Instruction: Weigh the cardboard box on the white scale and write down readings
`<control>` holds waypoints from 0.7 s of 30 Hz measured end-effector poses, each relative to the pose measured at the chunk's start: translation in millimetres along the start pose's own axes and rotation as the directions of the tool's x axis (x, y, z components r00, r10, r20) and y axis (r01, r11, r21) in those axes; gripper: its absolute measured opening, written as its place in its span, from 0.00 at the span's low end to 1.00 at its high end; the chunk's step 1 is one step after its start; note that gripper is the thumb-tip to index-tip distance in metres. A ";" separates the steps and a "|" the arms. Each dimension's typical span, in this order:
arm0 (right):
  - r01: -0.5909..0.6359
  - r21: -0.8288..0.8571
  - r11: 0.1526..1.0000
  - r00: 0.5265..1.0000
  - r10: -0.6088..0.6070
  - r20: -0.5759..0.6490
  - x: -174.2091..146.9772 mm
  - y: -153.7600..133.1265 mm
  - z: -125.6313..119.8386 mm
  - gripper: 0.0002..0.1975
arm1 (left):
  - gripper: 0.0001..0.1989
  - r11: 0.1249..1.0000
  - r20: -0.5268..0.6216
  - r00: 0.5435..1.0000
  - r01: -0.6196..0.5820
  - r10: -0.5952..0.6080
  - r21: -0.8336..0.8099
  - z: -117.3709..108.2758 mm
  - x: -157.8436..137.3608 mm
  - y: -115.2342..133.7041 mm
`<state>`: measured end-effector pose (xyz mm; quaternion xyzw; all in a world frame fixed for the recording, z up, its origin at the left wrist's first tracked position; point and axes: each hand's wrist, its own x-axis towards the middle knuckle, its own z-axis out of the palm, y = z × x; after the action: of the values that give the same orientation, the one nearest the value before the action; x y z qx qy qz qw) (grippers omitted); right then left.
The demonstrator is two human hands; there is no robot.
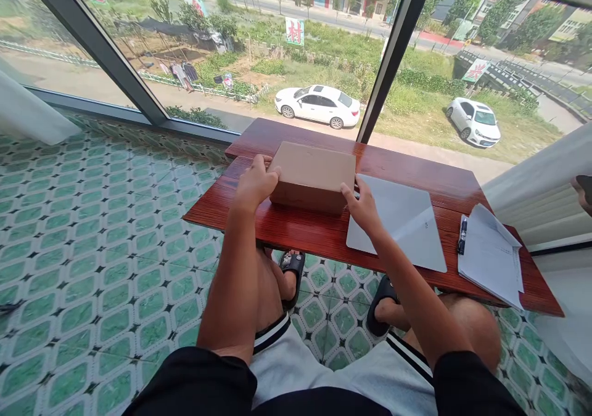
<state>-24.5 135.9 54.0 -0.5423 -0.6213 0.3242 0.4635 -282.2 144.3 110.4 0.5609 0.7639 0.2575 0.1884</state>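
A closed brown cardboard box (314, 168) rests on the dark red wooden table (296, 222), its long side facing me. At its left end, my left hand (257, 183) grips it, the thumb on the top near corner and the fingers behind the side. My right hand (363, 206) holds the right end, thumb at the near corner and fingers along the side. Under my right hand and forearm lies a flat, silver-grey closed laptop (402, 219), just right of the box.
A stack of white papers (493, 262) lies at the table's right end, with a black pen (462, 237) on its left edge. Behind the table are large windows with a dark frame post (393, 52). White curtains (522, 169) hang at the right.
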 end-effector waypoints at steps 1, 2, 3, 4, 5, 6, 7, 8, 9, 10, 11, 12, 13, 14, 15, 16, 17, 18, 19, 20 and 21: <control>-0.037 0.020 0.999 0.999 0.037 -0.018 1.0 1.7 -0.3 0.37 | 0.29 1.000 -0.026 1.000 -0.010 0.010 -0.014 0.1 0.3 -1.1; -0.083 0.049 0.995 0.996 0.085 -0.040 2.1 3.3 -0.8 0.38 | 0.30 0.999 -0.062 0.998 -0.019 0.017 -0.028 0.2 0.3 -2.1; -0.130 0.083 0.988 0.989 0.135 -0.062 3.2 4.6 -1.6 0.40 | 0.30 0.999 -0.101 0.995 -0.026 0.022 -0.040 0.4 0.2 -2.8; -0.170 0.117 0.979 0.980 0.180 -0.081 4.2 5.6 -2.6 0.41 | 0.31 0.998 -0.139 0.990 -0.031 0.024 -0.049 0.5 -0.1 -3.3; -0.198 0.147 0.969 0.973 0.212 -0.089 5.0 6.1 -3.7 0.41 | 0.31 0.998 -0.167 0.986 -0.033 0.023 -0.052 0.6 -0.6 -3.5; -0.214 0.171 0.962 0.969 0.231 -0.090 5.7 6.0 -4.8 0.41 | 0.31 0.998 -0.187 0.982 -0.032 0.022 -0.049 0.6 -1.1 -3.4; -0.221 0.188 0.957 0.967 0.241 -0.086 6.1 5.6 -5.8 0.41 | 0.31 0.999 -0.196 0.980 -0.032 0.023 -0.042 0.6 -1.7 -3.2; -0.226 0.196 0.954 0.966 0.245 -0.079 6.2 4.7 -6.6 0.41 | 0.31 0.999 -0.200 0.979 -0.034 0.026 -0.035 0.5 -2.3 -2.8; -0.230 0.196 0.953 0.967 0.247 -0.067 6.2 3.5 -7.2 0.41 | 0.31 0.999 -0.199 0.979 -0.037 0.031 -0.029 0.4 -2.8 -2.3; -0.236 0.190 0.953 0.967 0.250 -0.053 5.9 2.1 -7.5 0.42 | 0.31 0.999 -0.195 0.980 -0.039 0.033 -0.025 0.2 -3.2 -1.9; -0.241 0.181 0.953 0.967 0.252 -0.038 5.4 0.7 -7.4 0.42 | 0.31 0.999 -0.186 0.982 -0.039 0.034 -0.022 0.1 -3.4 -1.6; -0.247 0.170 0.954 0.967 0.254 -0.020 4.7 -0.7 -7.1 0.42 | 0.32 0.999 -0.174 0.984 -0.038 0.034 -0.020 0.0 -3.5 -1.3; -0.253 0.160 0.954 0.966 0.257 -0.003 3.9 -2.0 -6.5 0.42 | 0.33 0.999 -0.161 0.986 -0.038 0.035 -0.016 0.1 -3.4 -1.1; -0.260 0.150 0.954 0.965 0.261 0.013 3.0 -3.1 -5.7 0.43 | 0.33 0.999 -0.146 0.989 -0.034 0.033 -0.010 0.3 -3.2 -0.9; -0.264 0.142 0.954 0.964 0.263 0.025 2.0 -4.2 -4.8 0.43 | 0.35 1.000 -0.126 0.992 -0.029 0.029 0.003 0.8 -3.0 -0.6; -0.263 0.134 0.956 0.965 0.261 0.031 0.9 -5.2 -3.8 0.42 | 0.36 1.000 -0.102 0.994 -0.021 0.023 0.022 1.6 -2.7 -0.2; -0.252 0.123 0.960 0.968 0.250 0.031 -0.3 -6.2 -2.6 0.41 | 0.37 0.999 -0.074 0.997 -0.014 0.018 0.047 2.7 -2.5 0.4; -0.228 0.109 0.968 0.974 0.226 0.030 -1.6 -7.2 -1.5 0.39 | 0.38 0.997 -0.044 0.999 -0.011 0.014 0.072 4.0 -2.3 1.2; -0.196 0.093 0.976 0.980 0.194 0.038 -2.9 -8.3 -0.3 0.37 | 0.38 0.995 -0.015 1.000 -0.010 0.012 0.095 5.4 -2.1 2.1; -0.162 0.080 0.984 0.986 0.158 0.055 -4.2 -9.4 1.0 0.35 | 0.38 0.994 0.009 1.000 -0.016 0.015 0.110 6.9 -2.1 3.0; -0.132 0.070 0.989 0.989 0.127 0.073 -5.4 -10.5 2.3 0.33 | 0.37 0.993 0.022 1.000 -0.025 0.022 0.116 8.4 -2.1 3.9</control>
<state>-30.7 128.8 61.5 -0.5522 -0.5877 0.3951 0.4400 -273.8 144.8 106.1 0.5826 0.7690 0.2090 0.1600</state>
